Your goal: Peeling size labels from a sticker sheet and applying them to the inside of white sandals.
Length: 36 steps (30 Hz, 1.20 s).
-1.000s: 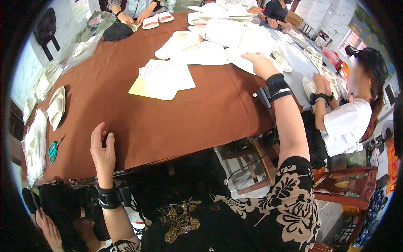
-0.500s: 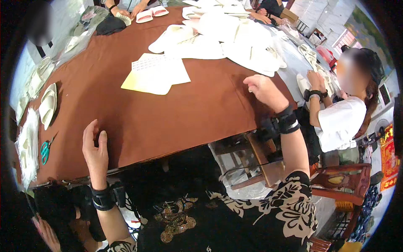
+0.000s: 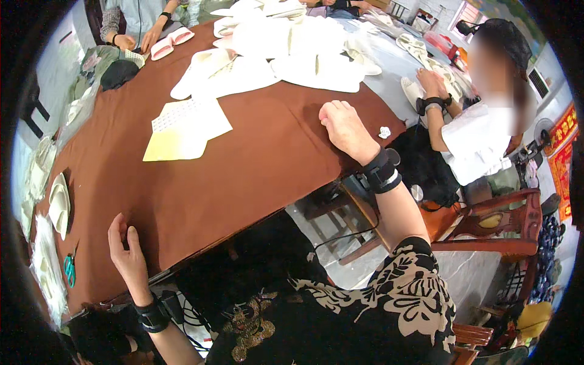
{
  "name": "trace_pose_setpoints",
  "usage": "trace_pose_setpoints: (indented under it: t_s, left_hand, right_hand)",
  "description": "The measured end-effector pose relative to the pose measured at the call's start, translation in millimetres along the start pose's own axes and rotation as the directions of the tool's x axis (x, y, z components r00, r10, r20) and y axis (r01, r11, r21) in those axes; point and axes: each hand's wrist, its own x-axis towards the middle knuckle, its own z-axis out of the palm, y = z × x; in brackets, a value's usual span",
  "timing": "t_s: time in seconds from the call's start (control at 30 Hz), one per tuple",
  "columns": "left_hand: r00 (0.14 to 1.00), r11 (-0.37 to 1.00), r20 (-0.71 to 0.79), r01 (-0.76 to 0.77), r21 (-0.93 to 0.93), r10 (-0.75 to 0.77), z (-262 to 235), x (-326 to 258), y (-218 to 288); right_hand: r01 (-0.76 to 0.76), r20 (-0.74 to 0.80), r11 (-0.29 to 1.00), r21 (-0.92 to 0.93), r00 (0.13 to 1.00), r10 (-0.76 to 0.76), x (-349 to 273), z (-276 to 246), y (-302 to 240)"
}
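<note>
"How are the hands placed over there?"

"The left hand (image 3: 129,263) is loose and holds nothing, its thumb apart from softly bent fingers, at the near edge of the counter (image 3: 255,167). The right hand (image 3: 348,129) has its fingers curled under; from here I can't tell whether anything is tucked inside."

"And the white slippers (image 3: 319,73)?"

"Heaped on the far part of the counter, just beyond the right hand and apart from it. Broad, rounded shapes, overlapping, so bright that their edges wash together. The little white piece (image 3: 384,132) beside that hand is knobbly, rather like a flower."

"Paper too?"

"A white sheet (image 3: 210,118), partly printed in a small grid, overlapping a yellow sheet (image 3: 173,149). Over at the left lie teal-handled scissors (image 3: 70,271), a curved pale slipper (image 3: 59,207) and a crinkled clear plastic bag (image 3: 47,267)."

"What's the surface?"

"Brown cloth, softly creased. To the right there's a pale grey covering (image 3: 392,91), where a person in a white shirt (image 3: 477,143) works with both hands."

"And the room?"

"A carved reddish wooden chair (image 3: 496,245), a glossy, veined floor (image 3: 465,274), and a red-and-gold banner (image 3: 558,134) at the far right."
</note>
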Motion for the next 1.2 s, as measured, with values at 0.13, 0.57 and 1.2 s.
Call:
trace_pose_setpoints:
  t_s: [0.13,0.57,1.2]
  left_hand:
    - [1.000,1.000,-0.006,0.015,-0.011,-0.015,-1,-1,0]
    - [1.000,1.000,-0.005,0.002,0.014,-0.002,-3,-2,0]
    - [1.000,0.999,-0.008,-0.013,0.048,0.014,-3,-2,1]
  right_hand:
    - [-0.019,-0.012,0.999,0.043,1.000,0.020,2,-1,-5]
    - [-0.108,0.015,0.962,0.249,0.994,0.108,-2,-4,-2]
    - [-0.341,0.015,0.790,0.510,0.921,0.389,-18,-58,7]
